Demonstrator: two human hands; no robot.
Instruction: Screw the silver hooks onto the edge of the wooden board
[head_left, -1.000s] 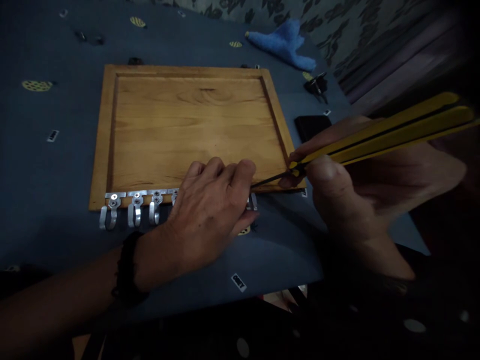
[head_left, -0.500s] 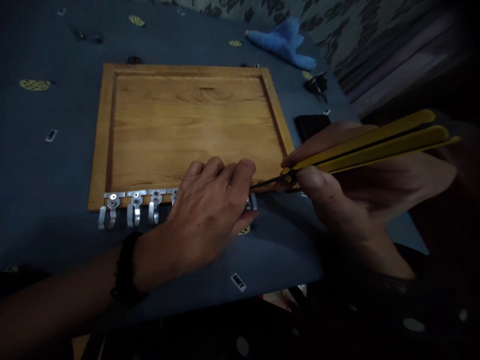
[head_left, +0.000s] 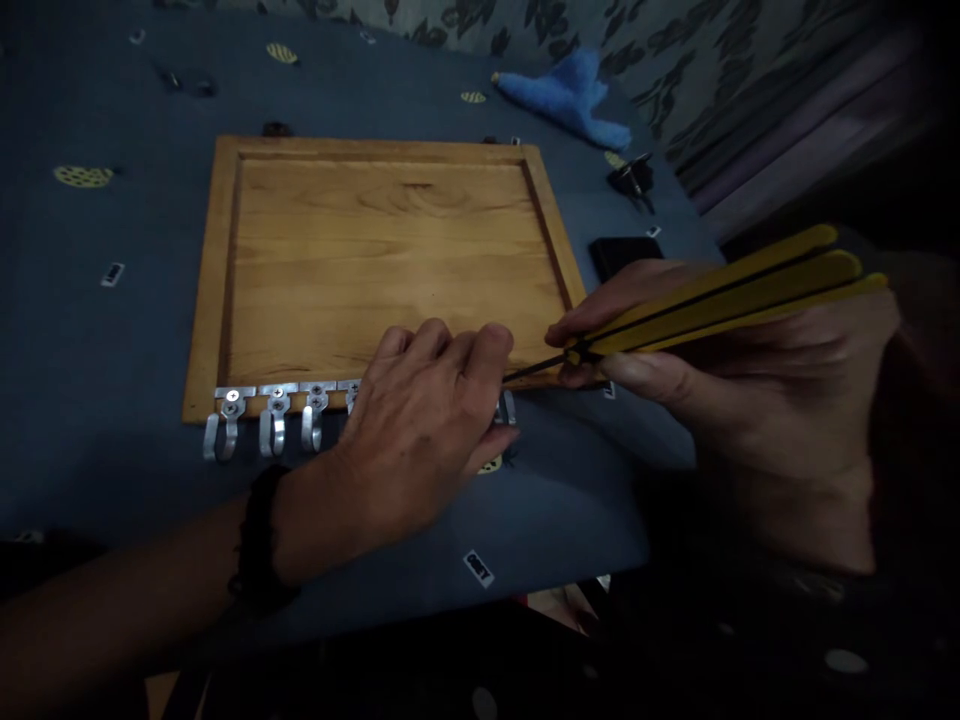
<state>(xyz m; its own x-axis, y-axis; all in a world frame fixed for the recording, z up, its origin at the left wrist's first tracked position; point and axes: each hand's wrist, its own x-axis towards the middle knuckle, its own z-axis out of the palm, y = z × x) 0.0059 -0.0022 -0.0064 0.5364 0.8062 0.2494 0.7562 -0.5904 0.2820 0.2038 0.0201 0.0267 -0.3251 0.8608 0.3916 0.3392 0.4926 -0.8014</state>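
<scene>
A framed wooden board point(head_left: 397, 260) lies on the table, with a row of silver metal hooks point(head_left: 274, 415) along its near edge. Phillips screws show in the hooks at the left. My left hand point(head_left: 424, 430) bends over the right part of the hook row, fingers close together and thumb below; its fingertips and the hooks beneath are hidden. In my right hand point(head_left: 772, 390) is a screwdriver point(head_left: 720, 295) with a yellow and black ridged handle. Its thin dark shaft slants left to the board's near edge beside my left index finger. The tip is hidden there.
A blue-grey patterned cloth point(head_left: 127, 350) covers the table. A blue cloth point(head_left: 562, 95) lies beyond the board at the back right. Small dark metal items point(head_left: 634, 180) and a flat black object point(head_left: 622, 255) sit to the right. Patterned fabric point(head_left: 697, 60) hangs behind.
My right hand has turned around the screwdriver, its wrist now farther right and the handle end a little lower left. My left hand keeps its place on the hooks. The view has shifted slightly.
</scene>
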